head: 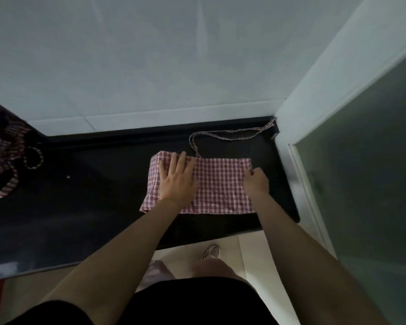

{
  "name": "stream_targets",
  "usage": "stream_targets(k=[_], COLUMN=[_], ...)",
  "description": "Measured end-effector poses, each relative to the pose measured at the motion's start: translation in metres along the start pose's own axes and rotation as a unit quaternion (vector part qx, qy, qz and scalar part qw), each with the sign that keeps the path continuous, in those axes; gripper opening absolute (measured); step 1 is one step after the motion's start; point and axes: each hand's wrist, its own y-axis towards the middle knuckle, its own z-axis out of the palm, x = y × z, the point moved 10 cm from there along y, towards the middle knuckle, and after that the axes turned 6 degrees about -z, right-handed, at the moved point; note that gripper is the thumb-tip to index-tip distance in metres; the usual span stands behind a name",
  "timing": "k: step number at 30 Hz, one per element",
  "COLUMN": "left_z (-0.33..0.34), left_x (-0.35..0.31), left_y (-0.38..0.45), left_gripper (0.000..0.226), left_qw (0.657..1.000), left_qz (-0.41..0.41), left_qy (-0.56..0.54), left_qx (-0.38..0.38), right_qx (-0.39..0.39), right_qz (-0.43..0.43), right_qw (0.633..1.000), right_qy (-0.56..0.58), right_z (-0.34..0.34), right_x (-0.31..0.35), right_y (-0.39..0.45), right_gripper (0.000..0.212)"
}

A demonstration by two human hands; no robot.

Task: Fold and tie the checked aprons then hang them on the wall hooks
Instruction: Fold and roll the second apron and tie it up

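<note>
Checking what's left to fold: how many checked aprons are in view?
2. One folded apron lies on the dark counter under both hands, its strap trailing toward the wall. A second, crumpled apron sits at the counter's left edge; that heap may hide more.

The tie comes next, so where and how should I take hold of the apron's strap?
Pinch the strap on its bare looped run behind the folded apron, coming from above. It lies flat and free on the dark counter there; nearer the fold it is pinned.
</note>
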Motion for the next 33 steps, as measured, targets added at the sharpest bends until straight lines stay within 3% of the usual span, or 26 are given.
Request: stream_targets(k=[9,15,17,19,23,25,28,31,33], left_z=[0.041,0.059,0.065,0.07,0.072,0.07,0.051,0.002,-0.02], left_x=[0.016,0.015,0.011,0.009,0.002,-0.001,-0.005,0.006,0.038], left_y=[0.007,0.007,0.008,0.01,0.017,0.018,0.02,0.025,0.029], left_gripper=[0.063,0.07,0.07,0.071,0.071,0.071,0.068,0.047,0.042], left_qw=[0.998,0.997,0.995,0.993,0.991,0.99,0.993,0.993,0.981], left_qz=[-0.042,-0.073,-0.093,-0.111,-0.131,-0.137,-0.119,-0.086,-0.121], left_qy=[0.04,0.012,-0.002,-0.023,-0.029,-0.024,0.005,-0.043,-0.111], left_qx=[0.016,0.031,0.033,0.036,0.025,0.03,0.025,-0.068,-0.102], right_qx=[0.056,-0.001,-0.085,-0.16,-0.182,-0.138,-0.035,0.014,0.02], right_qz=[-0.037,-0.107,-0.185,-0.293,-0.447,-0.438,-0.328,-0.316,-0.319], right_qw=[0.998,0.99,0.964,0.912,0.836,0.845,0.883,0.877,0.876], right_qy=[-0.02,-0.087,-0.173,-0.238,-0.262,-0.275,-0.333,-0.36,-0.362], right_z=[0.013,0.01,0.0,-0.002,0.023,0.041,0.062,0.064,0.06], right_x=[-0.019,-0.002,0.02,0.045,0.074,0.071,0.044,0.038,0.04], right_y=[0.028,0.032,0.029,0.015,-0.02,-0.025,-0.009,0.004,0.01], right_gripper=[0.02,0.011,0.019,0.025,0.03,0.034,0.048,0.052,0.052])
